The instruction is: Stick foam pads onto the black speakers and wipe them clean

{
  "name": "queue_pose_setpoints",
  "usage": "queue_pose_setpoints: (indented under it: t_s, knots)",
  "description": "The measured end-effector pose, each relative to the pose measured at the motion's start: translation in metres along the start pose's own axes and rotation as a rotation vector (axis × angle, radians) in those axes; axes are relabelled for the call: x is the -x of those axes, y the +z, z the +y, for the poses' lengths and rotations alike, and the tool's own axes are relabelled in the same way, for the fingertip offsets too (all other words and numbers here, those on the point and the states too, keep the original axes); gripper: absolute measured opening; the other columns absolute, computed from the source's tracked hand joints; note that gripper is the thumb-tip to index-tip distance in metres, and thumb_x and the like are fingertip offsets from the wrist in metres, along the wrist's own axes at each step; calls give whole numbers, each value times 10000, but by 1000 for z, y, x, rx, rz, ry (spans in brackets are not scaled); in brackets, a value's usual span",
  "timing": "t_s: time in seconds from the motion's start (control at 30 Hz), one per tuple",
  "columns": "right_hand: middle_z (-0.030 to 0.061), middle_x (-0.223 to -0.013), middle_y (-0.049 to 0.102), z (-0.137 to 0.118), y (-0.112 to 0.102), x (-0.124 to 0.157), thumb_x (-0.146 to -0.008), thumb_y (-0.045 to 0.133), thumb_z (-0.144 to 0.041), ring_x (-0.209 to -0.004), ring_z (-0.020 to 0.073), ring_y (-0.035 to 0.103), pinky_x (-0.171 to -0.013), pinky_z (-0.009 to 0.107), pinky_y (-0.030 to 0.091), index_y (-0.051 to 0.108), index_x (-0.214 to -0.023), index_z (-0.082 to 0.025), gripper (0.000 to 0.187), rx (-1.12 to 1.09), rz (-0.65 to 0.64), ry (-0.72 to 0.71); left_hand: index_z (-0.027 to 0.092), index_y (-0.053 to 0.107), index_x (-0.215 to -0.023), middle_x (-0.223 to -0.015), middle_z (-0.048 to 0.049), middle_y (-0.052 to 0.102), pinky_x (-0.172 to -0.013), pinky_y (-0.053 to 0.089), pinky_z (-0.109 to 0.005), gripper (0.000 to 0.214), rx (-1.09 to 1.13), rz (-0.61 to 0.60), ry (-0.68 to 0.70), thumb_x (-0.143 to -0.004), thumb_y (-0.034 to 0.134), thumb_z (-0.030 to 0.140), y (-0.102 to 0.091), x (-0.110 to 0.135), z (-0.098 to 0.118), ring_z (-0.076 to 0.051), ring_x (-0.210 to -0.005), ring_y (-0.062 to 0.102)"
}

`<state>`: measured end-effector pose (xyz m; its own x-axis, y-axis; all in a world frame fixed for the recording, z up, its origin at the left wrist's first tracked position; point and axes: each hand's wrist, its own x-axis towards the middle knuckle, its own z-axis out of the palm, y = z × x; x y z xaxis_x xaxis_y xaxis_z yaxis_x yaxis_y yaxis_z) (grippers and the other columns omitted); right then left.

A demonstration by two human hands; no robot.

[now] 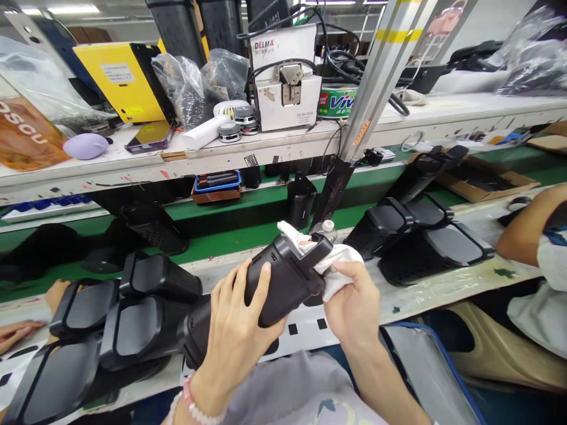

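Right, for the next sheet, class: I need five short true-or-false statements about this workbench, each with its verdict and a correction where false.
1. The left hand holds a black casing. True.
2. That hand's wrist is bare. False: a beaded bracelet circles it.
3. The right hand holds a white cloth. True.
4. The white cloth is clear of the black casing. False: it touches the casing's upper end.
5. The DELMA box stands on the white shelf. True.

Black housing (290,283), white cloth (341,255), pink-and-white bracelet (191,401), yellow-banded post (380,77).
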<state>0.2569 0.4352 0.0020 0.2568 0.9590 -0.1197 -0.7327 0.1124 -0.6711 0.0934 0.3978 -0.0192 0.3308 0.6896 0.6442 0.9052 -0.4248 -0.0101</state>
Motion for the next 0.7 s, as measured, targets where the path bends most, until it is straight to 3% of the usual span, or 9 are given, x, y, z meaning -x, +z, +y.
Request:
queue_pose_setpoints:
  t_s: [0.13, 0.27, 0.37, 0.43, 0.53, 0.6, 0.7]
  knots:
    - [20, -930, 705, 1, 9, 0, -810, 707, -340, -883, 196, 658, -780, 316, 557, 703, -949, -224, 182, 114, -157, -58, 133, 401, -1414, -1330, -272, 510, -937, 450, -540, 747, -49, 73, -30, -760, 727, 292, 11, 4, 5, -403, -1186, 531]
    - [22, -863, 713, -3, 17, -4, -826, 709, -330, -818, 207, 672, -750, 335, 566, 717, -874, -222, 119, 184, -256, -171, 150, 265, -1490, -1358, -284, 465, -958, 442, -557, 887, -31, 148, -62, -762, 742, 321, 15, 9, 6, -409, -1247, 481]
    - [20, -795, 700, -11, 17, -9, -821, 708, -341, -795, 219, 666, -719, 343, 564, 713, -804, -227, 115, 239, -385, -251, 218, 177, -1516, -1444, -228, 398, -1014, 432, -557, 1008, 168, 24, -154, -722, 774, 385, 11, 5, -5, -388, -1329, 412]
    - [36, -787, 689, -16, 16, -12, -822, 699, -374, -789, 232, 655, -690, 348, 553, 715, -803, -221, 155, 274, -523, -291, 243, 87, -1526, -1489, -205, 354, -1031, 421, -587, 1199, 348, -110, -252, -613, 830, 469, 9, 0, -15, -403, -1354, 384]
    - [72, -833, 674, -21, 13, -15, -852, 646, -435, -783, 242, 636, -623, 341, 518, 718, -831, -199, 247, 336, -697, -371, 255, 25, -1522, -1470, -178, 406, -1015, 458, -561, 1308, 629, -216, -329, -531, 857, 448, 11, -6, -25, -382, -1310, 461]
    - [87, -898, 670, -26, 10, -16, -891, 593, -439, -832, 248, 632, -645, 344, 511, 721, -877, -201, 271, 432, -747, -488, 252, 75, -1515, -1443, -158, 446, -1007, 479, -518, 1242, 680, -156, -370, -545, 839, 385, 14, -7, -24, -354, -1285, 497]
    - [96, -1037, 673, -40, -5, -16, -901, 593, -363, -1016, 271, 609, -837, 378, 506, 725, -976, -218, 211, 743, -765, -703, 237, 138, -1508, -1416, -155, 462, -1014, 470, -513, 1173, 490, 53, -397, -567, 822, 389, 12, -6, -19, -351, -1285, 489]
